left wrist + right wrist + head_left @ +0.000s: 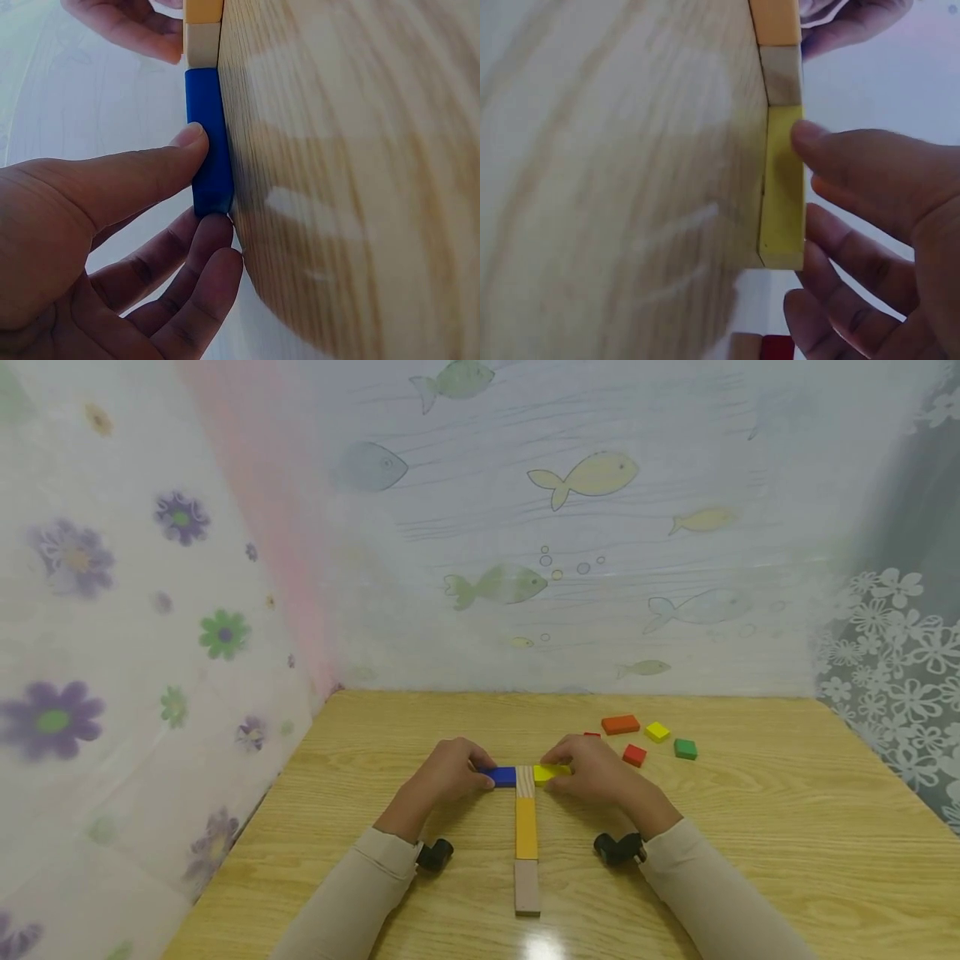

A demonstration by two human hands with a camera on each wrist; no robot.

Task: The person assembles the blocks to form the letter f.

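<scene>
Between thumb and fingers, my left hand [448, 770] pinches a blue rectangular block [504, 776] lying on the table. My right hand [596, 770] holds a yellow block [784, 187] the same way, its thumb on the near side and its fingers partly covering the block. The inner ends of both blocks meet a pale wood-grain block [525, 781] from either side. Below that block, an orange block [527, 828] and a plain light-brown block [527, 887] continue in a straight line toward me. Together they make a flat T shape.
Loose on the wood-grain table [375, 727], beyond my right hand, are an orange-red block [620, 724], a small yellow block [657, 732], a red block [634, 755] and a green block [685, 748]. Another red block [592, 734] is mostly hidden behind that hand. Printed curtains stand behind and left.
</scene>
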